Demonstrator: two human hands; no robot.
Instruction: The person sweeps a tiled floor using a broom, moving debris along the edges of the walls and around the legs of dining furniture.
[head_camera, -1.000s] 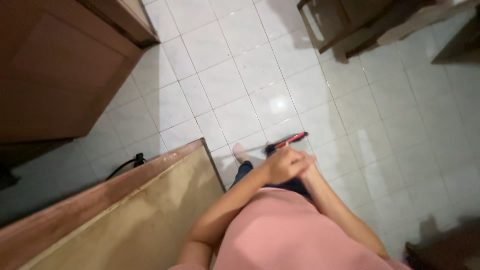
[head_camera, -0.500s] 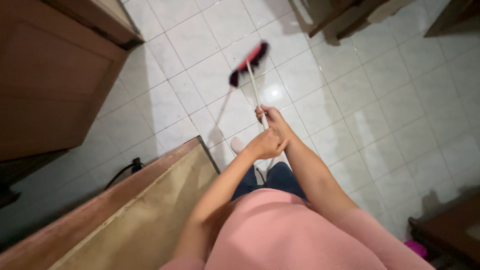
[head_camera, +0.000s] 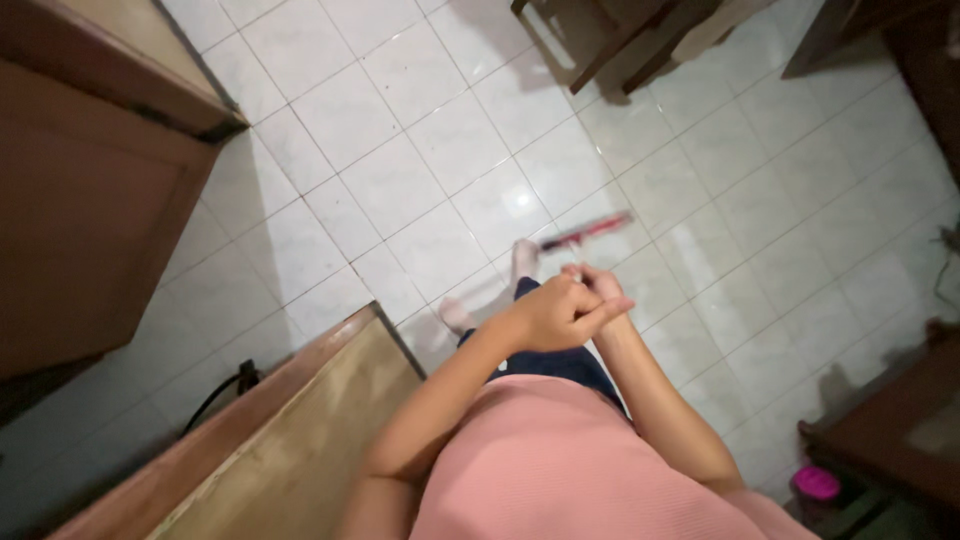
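Observation:
I look down at my pink shirt and dark trousers over a white tiled floor (head_camera: 440, 140). My left hand (head_camera: 555, 315) and my right hand (head_camera: 595, 285) are closed together on the handle of a broom, one above the other in front of my waist. The broom's red and dark head (head_camera: 598, 231) lies blurred on the tiles just beyond my hands, close to my bare feet (head_camera: 524, 258). The handle itself is mostly hidden by my hands.
A wooden table top (head_camera: 290, 440) sits at my lower left, a brown cabinet (head_camera: 90, 220) at the left. Chair legs (head_camera: 600, 40) stand at the top. Dark furniture (head_camera: 890, 430) and a pink object (head_camera: 817, 482) are at the lower right. A black cable (head_camera: 225, 390) lies by the table.
The broom head has swept back from far out on the tiles to just in front of my feet. My hands pulled in toward my waist. The view shifted slightly.

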